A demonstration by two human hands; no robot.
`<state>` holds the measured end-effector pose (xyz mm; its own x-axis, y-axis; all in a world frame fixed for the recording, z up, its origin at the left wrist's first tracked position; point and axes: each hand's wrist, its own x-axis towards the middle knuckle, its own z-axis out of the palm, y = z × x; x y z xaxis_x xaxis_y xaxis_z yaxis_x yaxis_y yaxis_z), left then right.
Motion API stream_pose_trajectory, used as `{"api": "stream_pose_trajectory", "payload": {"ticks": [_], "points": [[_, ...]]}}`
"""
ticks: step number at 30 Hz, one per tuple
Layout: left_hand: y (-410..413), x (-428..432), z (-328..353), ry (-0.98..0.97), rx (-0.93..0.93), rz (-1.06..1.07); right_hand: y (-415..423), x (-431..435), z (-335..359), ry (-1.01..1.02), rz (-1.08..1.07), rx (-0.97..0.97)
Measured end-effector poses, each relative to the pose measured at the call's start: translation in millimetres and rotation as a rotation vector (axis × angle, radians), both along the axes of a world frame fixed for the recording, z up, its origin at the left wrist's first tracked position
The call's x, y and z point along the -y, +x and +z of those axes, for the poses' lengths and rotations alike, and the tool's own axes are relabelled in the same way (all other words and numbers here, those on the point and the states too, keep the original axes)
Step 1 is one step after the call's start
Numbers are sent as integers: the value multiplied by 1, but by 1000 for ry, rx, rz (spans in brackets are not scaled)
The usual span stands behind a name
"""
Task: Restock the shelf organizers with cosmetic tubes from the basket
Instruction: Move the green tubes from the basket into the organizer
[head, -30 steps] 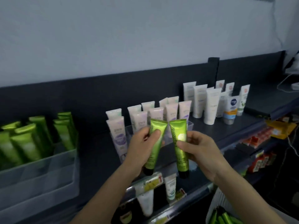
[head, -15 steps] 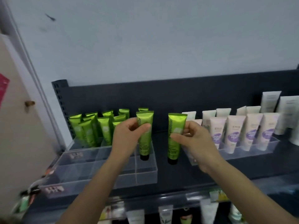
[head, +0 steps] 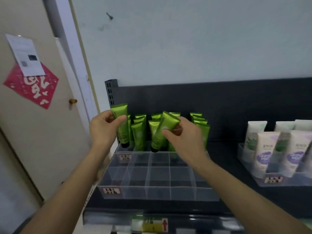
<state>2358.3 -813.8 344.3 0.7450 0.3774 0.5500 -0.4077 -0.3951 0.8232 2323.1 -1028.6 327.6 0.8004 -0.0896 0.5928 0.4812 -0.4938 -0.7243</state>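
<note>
Left hand [head: 104,127] pinching upright tube [head: 121,130], right hand [head: 184,137] pinching tilted tube [head: 163,132], both over organizer [head: 152,176] back row.

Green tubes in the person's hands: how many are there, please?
2. The left tube is upright in the left hand; the right tube tilts in the right hand.

I read "Chamomile", lengthwise, on green tube [head: 166,128] in right hand [head: 184,139]. Second green tube [head: 121,127] in left hand [head: 103,127]: only "…mile" shows. Red paper [head: 32,88] on door [head: 42,141]: white characters, can't read. White sheet [head: 25,54], organizer tags [head: 110,191], purple-label tubes [head: 265,154]: print too blurred. Lower shelf tag [head: 152,224]: red up-arrow.
</note>
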Motion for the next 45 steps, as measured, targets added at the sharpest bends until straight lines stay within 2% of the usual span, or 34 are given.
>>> {"api": "stream_pose_trajectory", "payload": {"ticks": [5, 11, 21, 31, 38, 45], "points": [[21, -27, -14, 43, -33, 16, 23, -42, -1, -128, 4, 6], [44, -36, -33, 130, -137, -44, 47, -64, -12, -238, -20, -87], [64, -50, -62, 89, -285, -66, 64, -81, -27, -416, -17, -214], [54, -48, -62, 130, -322, -14, 59, -81, -31, -345, -43, -266], [31, -36, -40, 205, -91, 116, 31, -54, -25, -249, -23, -218], [-10, 30, -19, 446, 80, 9, -11, -5, -18, -195, -56, -114]]}}
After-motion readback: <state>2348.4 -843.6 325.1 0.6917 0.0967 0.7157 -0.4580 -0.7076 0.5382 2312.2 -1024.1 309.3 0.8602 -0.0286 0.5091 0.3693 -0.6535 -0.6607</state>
